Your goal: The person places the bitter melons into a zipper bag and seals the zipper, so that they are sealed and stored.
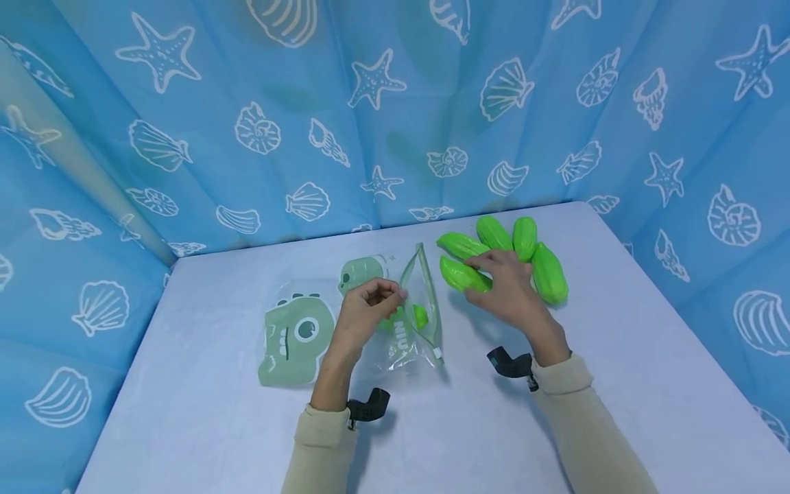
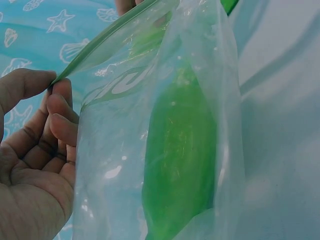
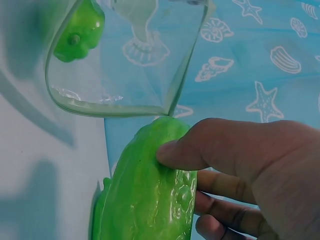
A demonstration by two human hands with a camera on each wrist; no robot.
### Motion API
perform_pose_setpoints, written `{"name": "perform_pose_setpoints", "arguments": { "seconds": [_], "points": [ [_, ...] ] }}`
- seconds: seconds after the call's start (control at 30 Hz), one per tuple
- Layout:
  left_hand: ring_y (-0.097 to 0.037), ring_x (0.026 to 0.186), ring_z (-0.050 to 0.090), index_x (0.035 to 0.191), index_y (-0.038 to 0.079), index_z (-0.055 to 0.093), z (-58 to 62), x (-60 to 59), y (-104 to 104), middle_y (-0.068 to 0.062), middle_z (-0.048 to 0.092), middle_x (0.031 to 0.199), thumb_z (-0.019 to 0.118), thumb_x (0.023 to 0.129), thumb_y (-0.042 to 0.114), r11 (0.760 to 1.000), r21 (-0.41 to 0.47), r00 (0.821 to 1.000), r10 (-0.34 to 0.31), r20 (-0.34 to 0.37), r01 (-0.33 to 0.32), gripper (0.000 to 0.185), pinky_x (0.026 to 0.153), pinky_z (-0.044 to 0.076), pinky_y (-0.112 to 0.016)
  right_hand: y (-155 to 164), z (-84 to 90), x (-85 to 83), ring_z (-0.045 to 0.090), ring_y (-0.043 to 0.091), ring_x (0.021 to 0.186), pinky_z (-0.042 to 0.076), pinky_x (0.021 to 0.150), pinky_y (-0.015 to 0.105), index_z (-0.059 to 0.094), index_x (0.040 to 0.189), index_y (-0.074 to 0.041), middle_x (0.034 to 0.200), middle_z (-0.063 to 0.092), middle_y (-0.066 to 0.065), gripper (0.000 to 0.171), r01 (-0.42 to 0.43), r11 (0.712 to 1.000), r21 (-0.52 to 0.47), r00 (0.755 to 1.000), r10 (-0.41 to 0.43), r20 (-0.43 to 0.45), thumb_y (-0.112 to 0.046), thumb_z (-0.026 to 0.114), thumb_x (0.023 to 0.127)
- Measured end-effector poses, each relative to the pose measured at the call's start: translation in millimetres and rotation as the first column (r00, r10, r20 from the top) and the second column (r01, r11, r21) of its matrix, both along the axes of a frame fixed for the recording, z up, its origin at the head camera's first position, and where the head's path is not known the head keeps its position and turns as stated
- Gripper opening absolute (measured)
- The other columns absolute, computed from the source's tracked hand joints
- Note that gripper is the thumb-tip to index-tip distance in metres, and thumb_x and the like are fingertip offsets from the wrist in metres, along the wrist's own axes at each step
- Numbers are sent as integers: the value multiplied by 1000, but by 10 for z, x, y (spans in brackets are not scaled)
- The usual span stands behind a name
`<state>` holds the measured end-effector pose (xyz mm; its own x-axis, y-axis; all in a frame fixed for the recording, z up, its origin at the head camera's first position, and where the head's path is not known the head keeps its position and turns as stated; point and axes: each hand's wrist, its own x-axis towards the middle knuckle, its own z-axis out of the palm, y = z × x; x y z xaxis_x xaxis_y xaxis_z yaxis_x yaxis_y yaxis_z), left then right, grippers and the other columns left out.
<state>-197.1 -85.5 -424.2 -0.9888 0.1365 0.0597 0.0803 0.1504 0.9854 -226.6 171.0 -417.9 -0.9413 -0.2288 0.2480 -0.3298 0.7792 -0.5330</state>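
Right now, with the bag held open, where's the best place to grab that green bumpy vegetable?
Probably round the middle of the green bumpy vegetable, from above, as the right hand does: it is long and lies flat, so thumb and fingers span its width, leaving one tapered end free toward the zip bag.

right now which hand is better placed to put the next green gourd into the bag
The right hand: its grip is already on a green bumpy plastic gourd, while the left hand pinches the clear zip bag open.
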Motion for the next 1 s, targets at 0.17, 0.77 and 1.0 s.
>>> {"name": "perform_pose_setpoints", "arguments": {
  "seconds": [0.17, 0.77, 1.0],
  "points": [
    [-22, 71, 55, 94, 11, 66, 5, 24, 13, -7, 62, 87, 68, 84, 28, 1000, 6, 1000, -5, 3, 5, 20, 67, 49, -44, -12, -15, 25, 38, 35, 114, 20, 88, 57, 60, 120, -9, 117, 52, 13, 49, -42, 999, -5, 999, 42, -17, -23, 72, 74],
    [-20, 72, 55, 92, 12, 66, -11, 23, 19, -4, 63, 87, 68, 83, 28, 1000, -21, 1000, 12, -20, -13, 18, 67, 49, -43, -322, -87, 46, 40, 27, 109, 24, 81, 49, 62, 114, -14, 116, 55, 5, 46, -115, 993, 19, 987, 116, -113, -15, 76, 71],
    [-19, 71, 56, 92, 13, 66, -21, 13, 27, -5, 62, 86, 68, 83, 30, 1000, -19, 1000, -3, -18, 3, 20, 70, 48, -51, -451, -164, 33, 38, 26, 110, 24, 82, 48, 62, 117, -13, 116, 54, 4, 46, -134, 989, 67, 975, 143, -170, -16, 75, 72]
  ]
}}
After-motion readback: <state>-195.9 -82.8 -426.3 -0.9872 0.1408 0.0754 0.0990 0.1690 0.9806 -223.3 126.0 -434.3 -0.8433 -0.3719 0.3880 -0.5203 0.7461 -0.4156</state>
